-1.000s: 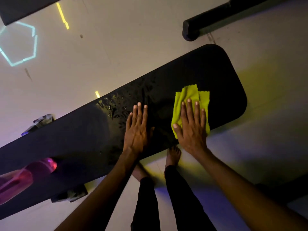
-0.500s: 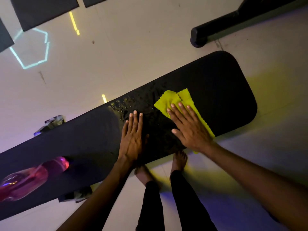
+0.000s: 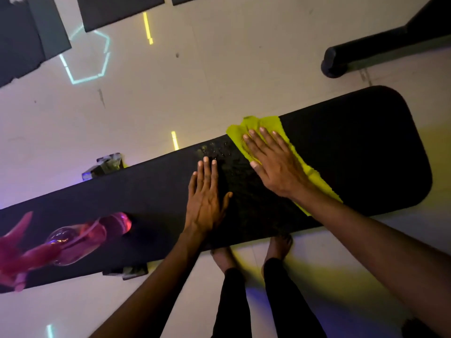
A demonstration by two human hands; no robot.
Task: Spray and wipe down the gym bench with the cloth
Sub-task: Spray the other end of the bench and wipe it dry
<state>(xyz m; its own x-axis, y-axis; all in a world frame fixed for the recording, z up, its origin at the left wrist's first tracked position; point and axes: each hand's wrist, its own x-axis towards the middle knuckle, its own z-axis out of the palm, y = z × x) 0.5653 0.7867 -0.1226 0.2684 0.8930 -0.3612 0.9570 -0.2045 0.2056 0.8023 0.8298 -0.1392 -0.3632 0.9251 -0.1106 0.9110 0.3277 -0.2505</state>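
The right hand [image 3: 275, 164] presses flat, fingers straight, on the soft, light cloth [image 3: 258, 125] lying under it on the wet worktop [image 3: 353, 154], while the left hand [image 3: 205, 198] rests flat beside it.

Head view — close, downward over bench [image 3: 353, 152]

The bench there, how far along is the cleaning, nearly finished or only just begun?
Midway, I'd say. Spraying looks done: the spray bottle lies set down on the bench, and droplets glisten mid-pad. In hand: the right hand presses the yellow cloth flat at the far edge while the left hand braces. Left: those droplets and, probably, the bottle's end.
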